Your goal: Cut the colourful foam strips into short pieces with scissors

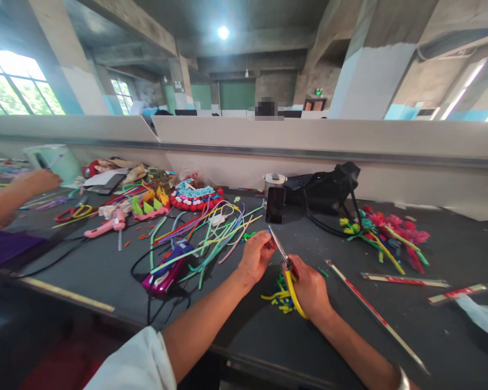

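My right hand [312, 287] is wrapped round the yellow handle of a pair of scissors [283, 250]. The blades point up and away toward the fingers of my left hand [257, 255]. Thumb and fingertips of that hand are pinched together right beside the blades, and a small bluish bit shows near the tip. What they hold is too small to make out. Under the scissors lies a pile of short cut pieces [283, 295] in yellow, green and blue, partly hidden by my right hand.
Pipe cleaners [211, 238] are spread left of centre, beside a purple device [165, 276] and a pink glue gun [109, 225]. A phone [275, 205] leans upright before a black bag [325, 189]. Fuzzy flowers [390, 230] and wrapped sticks [376, 314] lie right. Another person's hand [40, 183] is at left.
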`<state>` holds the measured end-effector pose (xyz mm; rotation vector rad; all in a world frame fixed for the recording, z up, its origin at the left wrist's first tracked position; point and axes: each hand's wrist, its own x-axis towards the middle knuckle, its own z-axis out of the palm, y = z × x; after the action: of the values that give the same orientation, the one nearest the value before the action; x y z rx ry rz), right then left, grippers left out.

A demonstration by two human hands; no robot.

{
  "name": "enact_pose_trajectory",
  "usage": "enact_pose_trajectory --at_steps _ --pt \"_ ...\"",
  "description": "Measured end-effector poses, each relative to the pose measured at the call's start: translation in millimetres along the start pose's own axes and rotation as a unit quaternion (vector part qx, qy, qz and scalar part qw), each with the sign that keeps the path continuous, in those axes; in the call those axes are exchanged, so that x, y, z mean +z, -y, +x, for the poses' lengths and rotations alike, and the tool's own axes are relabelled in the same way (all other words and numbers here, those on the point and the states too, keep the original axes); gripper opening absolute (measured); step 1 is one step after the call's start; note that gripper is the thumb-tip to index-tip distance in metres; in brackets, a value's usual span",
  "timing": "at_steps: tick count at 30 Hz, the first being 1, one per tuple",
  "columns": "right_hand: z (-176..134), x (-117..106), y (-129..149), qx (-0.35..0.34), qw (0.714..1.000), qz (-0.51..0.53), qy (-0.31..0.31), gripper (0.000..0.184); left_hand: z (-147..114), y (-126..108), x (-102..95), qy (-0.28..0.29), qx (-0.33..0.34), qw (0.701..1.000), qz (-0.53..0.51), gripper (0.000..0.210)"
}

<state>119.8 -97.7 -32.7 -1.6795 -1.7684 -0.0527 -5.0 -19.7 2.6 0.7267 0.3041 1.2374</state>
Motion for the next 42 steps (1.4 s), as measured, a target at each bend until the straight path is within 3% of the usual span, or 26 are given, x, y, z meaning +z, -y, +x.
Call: enact_pose_trajectory --at_steps 6,11,15,18,23,26,30,33,38,42 --pt "0 2 -3 0.006 1.000 0.001 -0.003 0.028 -1 -2 1.4 0.005 0.002 1.000 0.028 0.013" --pt "6 -3 -4 0.059 0.996 0.071 -0.018 0.029 0 -1 0.2 -0.002 -0.003 0.999 0.053 0.014" --pt "10 -7 -4 0.072 0.984 0.156 -0.045 0.030 0 3 -2.1 -0.043 0.003 0.983 0.177 0.010" --pt "13 -8 -3 0.082 0.969 0.222 -0.068 0.032 -4 7 -2.0 -0.051 0.026 0.949 0.310 0.006" --pt "14 -8 -7 0.127 0.955 0.253 -0.092 0.039 -11 9 1.7 0.035 0.122 0.854 0.504 0.005" --pt "16 -7 -10 0.128 0.958 0.236 -0.096 0.041 -14 8 3.9 0.077 0.159 0.817 0.548 0.009" --pt "17 -6 -13 0.107 0.967 0.207 -0.101 0.036 -16 9 3.4 0.104 0.169 0.795 0.573 0.009" --pt "17 -5 -14 0.092 0.970 0.200 -0.101 0.030 -15 13 0.4 0.086 0.130 0.801 0.578 0.006" --pt "16 -6 -15 0.073 0.971 0.211 -0.089 0.029 -10 17 -5.3 0.048 -0.053 0.875 0.479 0.010" --pt "17 -6 -16 0.064 0.971 0.214 -0.080 0.029 -7 14 -8.3 0.054 -0.134 0.903 0.404 0.010"
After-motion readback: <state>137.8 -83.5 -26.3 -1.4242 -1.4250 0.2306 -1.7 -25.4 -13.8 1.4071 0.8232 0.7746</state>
